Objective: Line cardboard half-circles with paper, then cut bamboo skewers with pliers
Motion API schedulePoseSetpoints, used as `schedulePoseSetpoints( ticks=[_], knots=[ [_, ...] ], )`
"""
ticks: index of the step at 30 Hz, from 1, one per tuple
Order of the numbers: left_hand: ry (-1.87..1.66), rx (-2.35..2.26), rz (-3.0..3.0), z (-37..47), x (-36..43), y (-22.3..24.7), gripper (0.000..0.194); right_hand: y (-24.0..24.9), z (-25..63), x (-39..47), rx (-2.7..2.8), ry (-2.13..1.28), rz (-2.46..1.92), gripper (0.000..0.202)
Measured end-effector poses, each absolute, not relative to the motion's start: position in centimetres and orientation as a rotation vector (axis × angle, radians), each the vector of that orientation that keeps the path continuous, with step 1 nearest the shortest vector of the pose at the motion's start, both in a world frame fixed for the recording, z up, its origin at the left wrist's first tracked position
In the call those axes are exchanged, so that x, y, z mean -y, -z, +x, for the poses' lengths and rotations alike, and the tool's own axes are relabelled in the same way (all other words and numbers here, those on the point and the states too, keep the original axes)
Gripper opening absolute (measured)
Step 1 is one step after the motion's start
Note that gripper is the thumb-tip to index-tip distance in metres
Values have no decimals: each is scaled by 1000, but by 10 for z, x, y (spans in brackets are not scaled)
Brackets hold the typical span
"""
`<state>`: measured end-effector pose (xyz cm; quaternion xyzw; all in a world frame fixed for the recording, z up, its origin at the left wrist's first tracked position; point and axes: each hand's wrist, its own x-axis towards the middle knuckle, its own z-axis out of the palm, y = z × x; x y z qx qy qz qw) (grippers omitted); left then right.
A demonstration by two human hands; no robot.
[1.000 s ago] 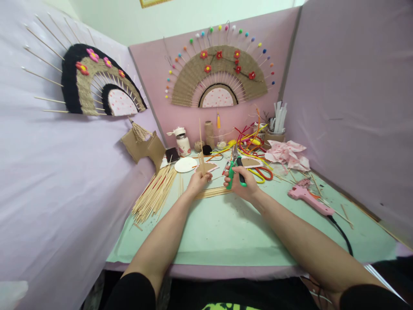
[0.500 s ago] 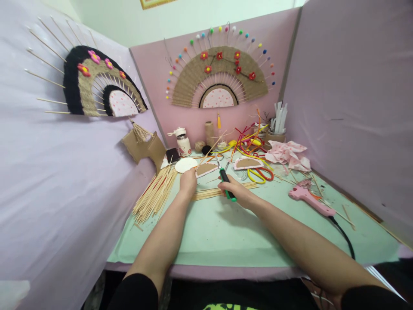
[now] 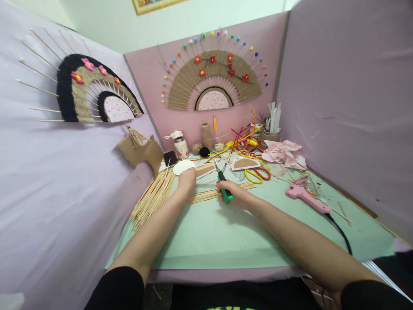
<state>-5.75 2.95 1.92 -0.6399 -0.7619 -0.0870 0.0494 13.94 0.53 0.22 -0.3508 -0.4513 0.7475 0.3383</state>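
My left hand (image 3: 187, 181) is closed around one end of a thin bamboo stick (image 3: 205, 163), which points right toward the pliers. My right hand (image 3: 235, 193) grips green-and-black-handled pliers (image 3: 225, 186), whose jaws are at the stick's far end; whether they touch it I cannot tell. Behind the stick lies a half-round cardboard piece (image 3: 204, 171), partly hidden by my left hand. A row of bamboo sticks (image 3: 204, 196) lies flat below both hands. Beyond the pliers rests a second half-round cardboard piece (image 3: 245, 163) with a pink-and-white edge.
A large bundle of sticks (image 3: 151, 196) and a white disc (image 3: 183, 167) lie left. Yellow-and-red-handled scissors (image 3: 258, 175), pipe cleaners (image 3: 247, 144) and a corded pink glue gun (image 3: 308, 199) are right. A bottle (image 3: 180, 146) and twine spool (image 3: 206, 135) stand behind.
The stick in my left hand has swung from slanting upward to nearly level, its end now at the plier jaws. The plier handles have spread apart. The view has shifted slightly.
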Motion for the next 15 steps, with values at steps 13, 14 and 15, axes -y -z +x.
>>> schedulePoseSetpoints(
  ticks=[13,14,15],
  knots=[
    [-107,2067,-1909,-55,-22,-39,29,-4,138,-5,1042,-2042,-969,19],
    [-107,2069,-1908,-55,-21,-39,30,-4,138,-5,1039,-2046,-964,19],
    [-107,2069,-1907,-55,-21,-39,30,-3,138,-5,1037,-2049,-958,19]
  ],
)
